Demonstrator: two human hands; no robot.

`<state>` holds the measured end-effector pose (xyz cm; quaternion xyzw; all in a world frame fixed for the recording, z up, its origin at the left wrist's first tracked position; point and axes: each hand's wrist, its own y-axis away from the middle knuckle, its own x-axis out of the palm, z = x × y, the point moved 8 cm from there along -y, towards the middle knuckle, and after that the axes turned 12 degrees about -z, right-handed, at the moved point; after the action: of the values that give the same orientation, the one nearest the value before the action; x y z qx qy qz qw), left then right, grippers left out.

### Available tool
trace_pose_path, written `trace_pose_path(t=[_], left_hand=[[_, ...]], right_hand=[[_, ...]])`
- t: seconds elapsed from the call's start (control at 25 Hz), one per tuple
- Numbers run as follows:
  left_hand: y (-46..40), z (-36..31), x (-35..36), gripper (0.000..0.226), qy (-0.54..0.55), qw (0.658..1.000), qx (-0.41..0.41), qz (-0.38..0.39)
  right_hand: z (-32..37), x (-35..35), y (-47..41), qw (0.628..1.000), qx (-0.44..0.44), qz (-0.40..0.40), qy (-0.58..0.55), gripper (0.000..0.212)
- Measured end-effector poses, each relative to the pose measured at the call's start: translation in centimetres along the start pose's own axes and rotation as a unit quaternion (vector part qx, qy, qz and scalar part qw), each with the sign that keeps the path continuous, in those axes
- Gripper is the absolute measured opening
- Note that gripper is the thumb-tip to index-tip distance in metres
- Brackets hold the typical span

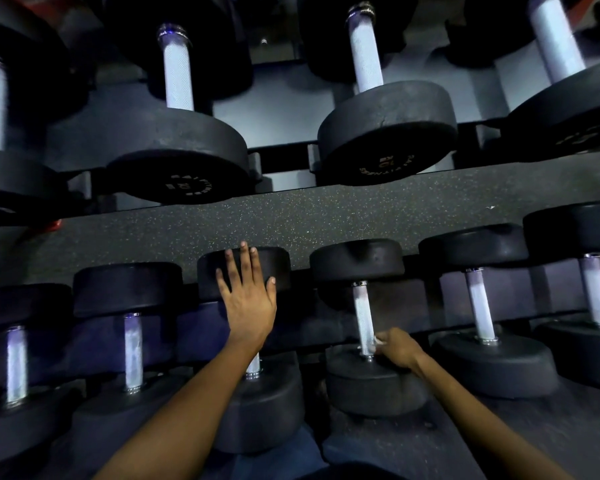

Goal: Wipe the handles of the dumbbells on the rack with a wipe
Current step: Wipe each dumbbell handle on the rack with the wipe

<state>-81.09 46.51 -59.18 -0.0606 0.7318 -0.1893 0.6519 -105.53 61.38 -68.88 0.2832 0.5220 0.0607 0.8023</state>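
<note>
Black round-headed dumbbells with silver knurled handles lie in two rows on a dark rack. My right hand (397,348) grips a white wipe (378,342) against the lower end of one handle (364,317) in the near row, just above that dumbbell's near head (368,386). My left hand (248,292) lies flat with straight fingers on the far head (278,268) of the neighbouring dumbbell to the left; my forearm hides most of that handle (253,363).
More dumbbells sit left (132,351) and right (480,306) in the near row, and larger ones (364,53) in the far row. A speckled black rubber floor strip (326,216) shows between the rows. A red object (51,225) sits at the left edge.
</note>
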Motion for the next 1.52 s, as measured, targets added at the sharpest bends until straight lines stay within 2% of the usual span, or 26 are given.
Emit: trace_pose_path(t=[0.04, 0.12, 0.2, 0.32, 0.48, 0.64, 0.72, 0.76, 0.84, 0.92, 1.0, 1.04, 1.08, 1.12, 1.16, 1.2, 1.24, 1.28, 1.4, 1.48, 1.52], left_hand=[[0.0, 0.0, 0.0, 0.065, 0.003, 1.0, 0.001, 0.001], [0.1, -0.1, -0.1, 0.065, 0.003, 1.0, -0.002, 0.0], [0.1, -0.1, -0.1, 0.064, 0.009, 1.0, -0.005, -0.001], [0.1, -0.1, -0.1, 0.064, 0.009, 1.0, 0.0, -0.004], [0.0, -0.1, -0.2, 0.065, 0.012, 1.0, 0.006, -0.001], [-0.1, -0.1, -0.1, 0.064, 0.008, 1.0, 0.001, 0.002], [-0.1, -0.1, 0.0, 0.064, 0.009, 1.0, 0.006, 0.003], [0.0, -0.1, 0.1, 0.064, 0.007, 1.0, 0.01, 0.002], [0.1, 0.0, 0.1, 0.064, 0.001, 1.0, 0.008, -0.003], [0.1, 0.0, 0.2, 0.064, 0.006, 1.0, 0.0, -0.004], [0.2, 0.0, 0.3, 0.064, 0.008, 1.0, -0.001, -0.007], [0.2, 0.0, 0.3, 0.064, 0.008, 1.0, 0.0, -0.009], [0.2, 0.0, 0.4, 0.064, 0.005, 1.0, 0.001, -0.012], [0.2, 0.0, 0.4, 0.064, 0.002, 1.0, 0.003, -0.014], [0.2, 0.0, 0.4, 0.064, 0.0, 1.0, 0.004, -0.017], [0.2, 0.0, 0.3, 0.064, -0.001, 1.0, 0.004, -0.019], [0.1, 0.1, 0.3, 0.063, 0.001, 1.0, 0.003, -0.02], [0.1, 0.1, 0.3, 0.063, 0.003, 1.0, 0.004, -0.021], [0.2, -0.1, 0.2, 0.063, 0.003, 1.0, 0.004, -0.022], [0.2, 0.0, 0.1, 0.063, 0.003, 1.0, 0.002, -0.021], [0.1, 0.0, 0.1, 0.063, 0.003, 1.0, 0.002, -0.018]], right_hand=[[0.1, -0.3, 0.3, 0.999, 0.016, -0.021, 0.021, 0.013], [2.1, -0.7, 1.3, 0.989, 0.004, -0.038, 0.141, 0.026], [6.1, -0.5, 2.1, 0.972, -0.081, -0.035, 0.216, 0.031], [9.8, 1.2, 1.0, 0.939, -0.232, 0.02, 0.251, 0.028], [9.3, 2.2, 0.0, 0.912, -0.243, 0.057, 0.326, 0.035], [9.9, 1.5, 0.6, 0.884, -0.306, 0.064, 0.349, 0.034], [8.6, 1.4, 0.8, 0.892, -0.333, 0.071, 0.297, 0.032], [7.6, 1.4, 1.4, 0.898, -0.355, 0.075, 0.247, 0.031], [4.6, -0.1, 2.2, 0.927, -0.342, 0.086, 0.128, 0.025], [0.8, -1.5, 1.8, 0.956, -0.274, 0.069, 0.085, 0.023], [-2.5, -2.5, -0.4, 0.987, -0.126, 0.002, 0.103, 0.028], [-2.8, -2.1, -1.1, 0.998, -0.064, 0.0, 0.026, 0.029], [-2.2, -0.6, -1.4, 0.992, -0.024, 0.046, -0.118, 0.031], [-0.3, 0.7, -1.5, 0.956, -0.012, 0.117, -0.268, 0.036], [1.2, 1.6, -1.7, 0.911, -0.002, 0.177, -0.372, 0.043], [1.6, 2.6, -1.9, 0.878, 0.01, 0.222, -0.425, 0.046], [2.0, 2.6, -1.6, 0.859, 0.017, 0.254, -0.444, 0.045], [1.3, 2.8, -1.6, 0.862, 0.018, 0.253, -0.439, 0.042], [-2.4, 2.5, -1.9, 0.917, 0.046, 0.174, -0.355, 0.03], [-2.1, 0.1, -3.1, 0.909, 0.082, 0.107, -0.394, 0.013], [-1.3, -1.5, -4.2, 0.887, 0.106, 0.064, -0.444, 0.02]])
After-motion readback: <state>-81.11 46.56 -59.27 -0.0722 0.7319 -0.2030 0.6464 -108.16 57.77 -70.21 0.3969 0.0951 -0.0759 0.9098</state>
